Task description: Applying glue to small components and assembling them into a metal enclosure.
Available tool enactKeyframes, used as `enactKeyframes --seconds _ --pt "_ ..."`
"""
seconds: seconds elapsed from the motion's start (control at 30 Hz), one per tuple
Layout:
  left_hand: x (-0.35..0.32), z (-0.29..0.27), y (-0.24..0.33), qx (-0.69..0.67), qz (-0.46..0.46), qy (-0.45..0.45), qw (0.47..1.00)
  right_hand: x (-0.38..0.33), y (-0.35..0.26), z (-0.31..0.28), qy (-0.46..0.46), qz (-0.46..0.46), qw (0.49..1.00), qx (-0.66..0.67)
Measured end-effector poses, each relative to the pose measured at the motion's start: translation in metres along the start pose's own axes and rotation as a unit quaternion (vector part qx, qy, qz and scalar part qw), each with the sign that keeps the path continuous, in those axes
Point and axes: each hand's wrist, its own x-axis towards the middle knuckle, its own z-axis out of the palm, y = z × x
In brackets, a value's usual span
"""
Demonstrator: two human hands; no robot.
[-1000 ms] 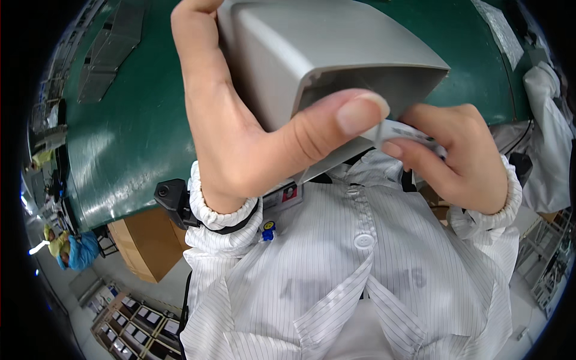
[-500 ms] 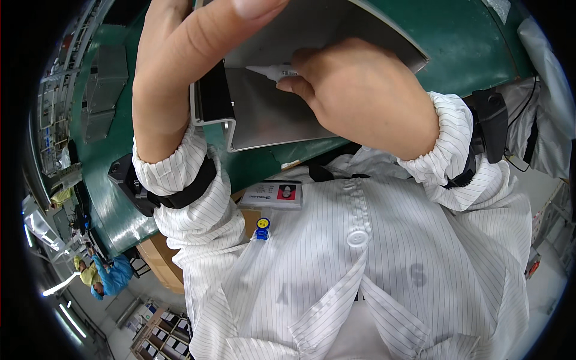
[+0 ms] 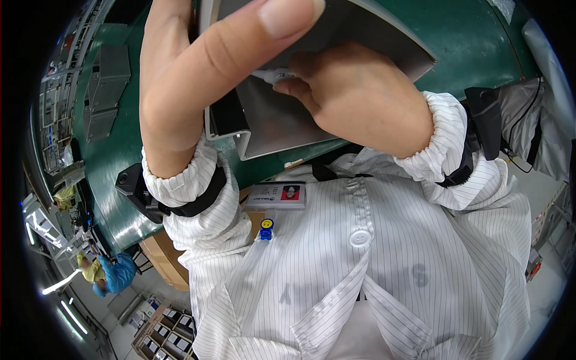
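My left hand grips a grey sheet-metal housing close under the camera, thumb laid across its top face. The housing has folded edges and rests tilted over the near edge of the green table. My right hand lies on the housing's flat face with its fingers pinched shut on a small white piece. Both wrists wear black bands over white striped sleeves.
Flat grey metal parts lie on the green table at the far left. A badge hangs on my white striped coat. Grey cloth and cables sit at the right. People in blue and yellow work at lower left near shelves.
The housing has turned from its tapered end facing me to its flat face. My right hand moved from beside it onto the face, holding the white piece. My left hand shifted up.
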Motion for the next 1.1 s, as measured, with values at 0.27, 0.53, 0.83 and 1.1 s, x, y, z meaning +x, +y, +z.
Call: enactKeyframes --seconds 0.27,0.53,0.83,1.1 --pt "-0.001 0.006 0.005 -0.015 -0.022 0.016 1.000 0.001 0.003 0.001 0.005 -0.001 1.000 0.023" --pt "0.001 0.012 0.014 0.005 -0.033 0.029 0.999 0.003 0.008 -0.004 -0.041 0.053 0.994 0.081" --pt "0.007 0.013 0.035 -0.036 -0.184 0.033 0.982 0.005 0.003 -0.009 -0.110 0.071 0.989 0.071" --pt "-0.006 0.016 0.011 0.044 -0.044 0.055 0.997 -0.001 0.010 0.001 0.007 -0.008 0.997 0.075"
